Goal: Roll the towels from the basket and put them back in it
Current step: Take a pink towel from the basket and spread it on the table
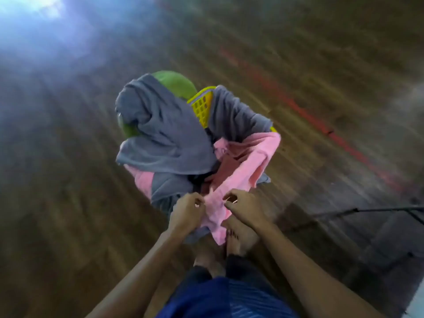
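1. Gripping entry: pink towel (250, 157). Both hands pinch its near edge. The rest trails back into the basket and over its right rim. Holding one edge at two spots probably keeps the cloth spread, so it can lift out flat for rolling.
2. Left hand (187, 211): fingers curled, thumb and fingertips pinching the pink edge.
3. Right hand (244, 206): the same pinch, just beside the left, with a short span of cloth taut between them.
4. Yellow plastic basket (203, 106): lattice wall, standing on the wooden floor (68, 203) ahead of the person's bare feet (238, 235). Only a far section of wall shows; cloth covers the rest.
5. Grey towels (165, 134): unrolled, draped over the left and far rims. One overlaps the pink, so it may drag along when the pink is pulled.
6. Green item (174, 82): behind the grey cloth at far left, too blurred to identify.
7. Status: no rolled towel visible, so the task is judged to be at its first extraction.
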